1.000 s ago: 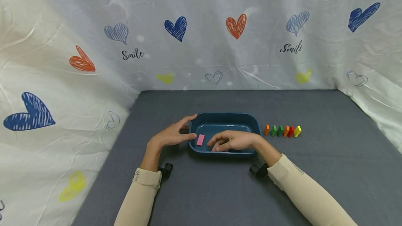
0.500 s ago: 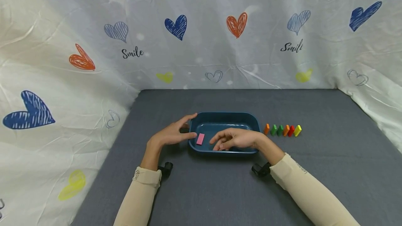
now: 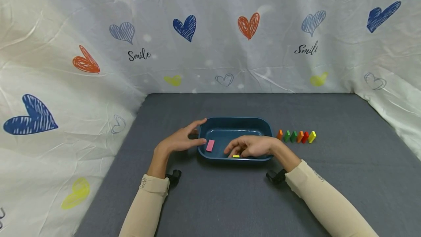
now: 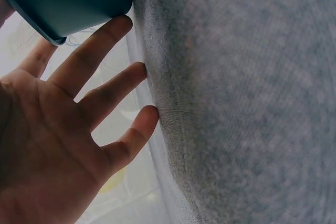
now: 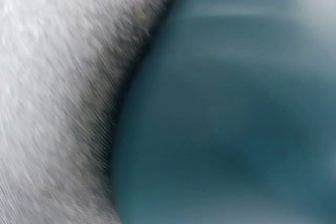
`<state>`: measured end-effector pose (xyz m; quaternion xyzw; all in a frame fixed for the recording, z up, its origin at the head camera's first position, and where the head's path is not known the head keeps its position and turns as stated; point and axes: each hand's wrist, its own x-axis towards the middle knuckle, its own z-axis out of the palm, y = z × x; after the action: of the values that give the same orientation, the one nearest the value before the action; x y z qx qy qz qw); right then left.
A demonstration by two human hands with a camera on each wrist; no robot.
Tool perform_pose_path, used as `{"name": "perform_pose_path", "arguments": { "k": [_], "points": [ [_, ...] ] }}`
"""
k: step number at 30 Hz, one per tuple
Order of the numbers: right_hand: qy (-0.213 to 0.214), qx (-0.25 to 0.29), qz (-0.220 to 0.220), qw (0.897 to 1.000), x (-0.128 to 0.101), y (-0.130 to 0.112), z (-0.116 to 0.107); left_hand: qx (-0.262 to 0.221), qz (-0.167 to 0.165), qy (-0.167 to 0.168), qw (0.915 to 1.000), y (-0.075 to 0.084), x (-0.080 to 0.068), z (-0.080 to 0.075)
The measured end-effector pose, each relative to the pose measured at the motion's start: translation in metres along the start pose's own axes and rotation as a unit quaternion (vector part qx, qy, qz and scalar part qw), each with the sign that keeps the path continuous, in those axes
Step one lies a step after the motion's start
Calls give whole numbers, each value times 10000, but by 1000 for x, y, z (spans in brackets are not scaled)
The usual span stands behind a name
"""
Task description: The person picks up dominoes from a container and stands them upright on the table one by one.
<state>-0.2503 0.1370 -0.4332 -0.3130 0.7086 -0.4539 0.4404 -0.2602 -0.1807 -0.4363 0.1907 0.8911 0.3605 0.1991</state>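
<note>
Even, diffuse, bright illumination is seen in the head view; only soft, short shadows are cast beneath the forearms and the blue tray (image 3: pixel 235 123). No glare is present. Wide-angle bowing is visible toward the frame edges. In the left wrist view, the palm is dim against a bright, washed-out backdrop, and the grey cloth (image 4: pixel 247 103) is softly focused. The right wrist view is heavily motion-blurred throughout.

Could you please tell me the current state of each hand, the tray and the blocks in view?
left hand: fingers straight, touching the tray's left end.
right hand: over the tray, fingers curled at the yellow block.
blue tray: upright on the table.
pink block: lying flat in the tray.
yellow block: in the tray, under the fingertips.
row of blocks: standing on the table, right of the tray.
</note>
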Motion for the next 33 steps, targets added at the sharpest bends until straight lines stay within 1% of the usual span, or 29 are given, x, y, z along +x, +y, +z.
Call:
{"name": "perform_pose_path", "arguments": {
  "k": [5,8,10,12,15,17,19,22,27,30,33],
  "points": [
    [-49,-15,157,9999,-7,0,-4,30,4,0,10000,2,-1,-1],
    [48,18,202,9998,-10,-1,-5,29,7,-4,10000,2,-1,-1],
    [248,-12,202,9995,-12,-2,-5,32,4,-11,10000,3,-1,-1],
    [529,-157,226,9982,-14,-3,-5,26,7,-21,10000,3,-2,-2],
    [901,-519,344,9940,-16,-4,-6,49,22,-19,10000,2,-2,-1],
    [981,-759,484,9911,-18,-5,-6,63,47,-14,10000,2,-2,-1],
    [926,-885,549,9902,-18,-5,-7,77,67,-9,9999,1,-2,-1],
    [757,-911,656,9908,-19,-6,-6,69,88,-6,9999,1,-2,-1],
    [493,-911,650,9925,-23,-6,-5,55,98,-5,9999,0,-2,-1],
    [454,-865,579,9935,-23,-5,-4,45,99,-11,9999,0,-2,-1],
    [501,-779,520,9943,-21,-5,-4,25,118,-6,9999,1,-3,-1]
  ]
}}
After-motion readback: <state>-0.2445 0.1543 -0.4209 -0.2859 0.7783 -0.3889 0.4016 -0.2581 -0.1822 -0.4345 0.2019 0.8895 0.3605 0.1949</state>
